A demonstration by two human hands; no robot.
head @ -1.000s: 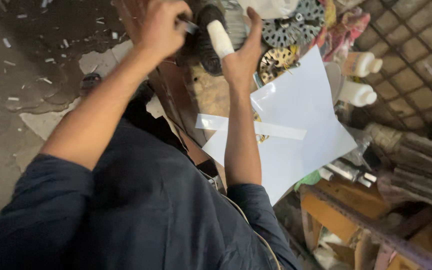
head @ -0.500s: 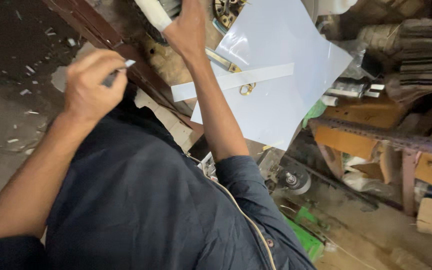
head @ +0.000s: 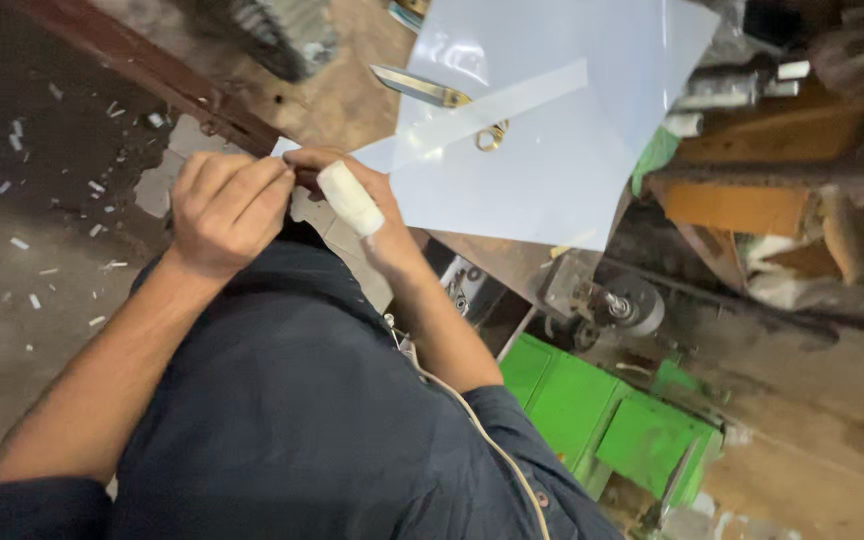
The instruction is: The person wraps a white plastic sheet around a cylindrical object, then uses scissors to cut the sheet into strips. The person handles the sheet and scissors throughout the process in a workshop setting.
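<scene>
- White sheets (head: pixel 552 150), glossy and overlapping, lie on the wooden bench (head: pixel 342 95) at one o'clock from your hands, in the head view.
- Scissors (head: pixel 442 97) with brass-coloured handles rest on the sheets, partly under a translucent strip (head: pixel 497 110).
- Your left hand (head: pixel 227 205) is curled into a loose fist just beside the bench's edge; whether it pinches anything, you cannot tell.
- Your right hand (head: pixel 367 215), one finger wrapped in a white bandage (head: pixel 350 198), touches the left, fingers bent; its hold is hidden.
- A small white piece (head: pixel 287 147) peeks out at twelve o'clock between both hands.
- A green metal box (head: pixel 602 420) sits at five o'clock, near a grey motor (head: pixel 612 300).
</scene>
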